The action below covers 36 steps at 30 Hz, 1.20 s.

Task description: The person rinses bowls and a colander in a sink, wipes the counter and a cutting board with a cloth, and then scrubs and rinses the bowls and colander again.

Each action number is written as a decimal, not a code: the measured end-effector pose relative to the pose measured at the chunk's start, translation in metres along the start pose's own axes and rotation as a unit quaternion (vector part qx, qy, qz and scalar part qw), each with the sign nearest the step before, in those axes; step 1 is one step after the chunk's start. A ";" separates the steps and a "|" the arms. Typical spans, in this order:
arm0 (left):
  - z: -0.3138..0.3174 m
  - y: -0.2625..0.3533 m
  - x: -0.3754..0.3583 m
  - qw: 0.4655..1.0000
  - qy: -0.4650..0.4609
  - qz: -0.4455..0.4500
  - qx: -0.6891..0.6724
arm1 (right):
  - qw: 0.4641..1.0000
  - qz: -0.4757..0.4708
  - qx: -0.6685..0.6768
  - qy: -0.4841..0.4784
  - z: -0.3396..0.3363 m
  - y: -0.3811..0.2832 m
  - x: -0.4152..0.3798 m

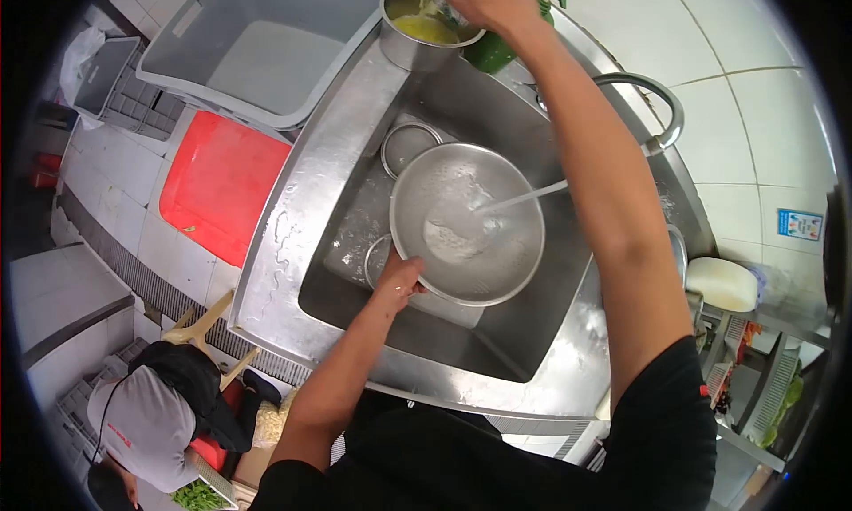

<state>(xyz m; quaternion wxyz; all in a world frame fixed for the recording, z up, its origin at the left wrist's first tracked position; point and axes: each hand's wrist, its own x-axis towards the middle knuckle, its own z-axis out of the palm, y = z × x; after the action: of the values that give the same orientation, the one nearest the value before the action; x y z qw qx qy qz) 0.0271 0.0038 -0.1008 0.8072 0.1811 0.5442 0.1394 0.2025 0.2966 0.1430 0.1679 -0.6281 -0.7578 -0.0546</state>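
Observation:
My left hand (399, 282) grips the near-left rim of a wide stainless steel bowl (506, 271), which is tilted in the sink (550, 324). Water streams from the curved tap (676, 111) into this bowl, and some foamy water lies at its bottom. At the top edge of the view, my right hand (497, 3) is closed over a steel pot (410, 54) holding yellow liquid. Something pale bluish shows at its fingers, partly cut off, so I cannot make out what it is. A green bottle (491, 56) stands beside the pot, partly behind my right forearm.
Smaller round metal pieces (410, 131) lie under and beside the bowl. Left of the sink are a large grey plastic tub (275, 67) and a red lid or stool top (222, 187). Another person (146, 422) sits low at the lower left, near greens (197, 496). Shelves stand right.

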 end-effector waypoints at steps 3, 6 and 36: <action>0.000 -0.007 0.007 0.999 -0.009 0.019 -0.036 | 0.987 -0.004 0.054 -0.149 -0.025 0.004 -0.083; -0.002 -0.003 0.009 0.996 -0.032 0.021 -0.077 | 0.920 0.038 -0.012 -0.389 0.014 0.001 -0.226; 0.043 0.030 -0.032 0.990 -0.010 0.107 0.088 | 0.926 0.221 0.301 0.045 0.081 0.039 -0.172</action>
<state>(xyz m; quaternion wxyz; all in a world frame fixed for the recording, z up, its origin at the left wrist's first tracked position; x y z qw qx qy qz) 0.0546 0.0110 -0.0468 0.7742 0.3099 0.5236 0.1745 0.2515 0.1672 0.0067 0.3912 -0.6966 -0.5718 0.1865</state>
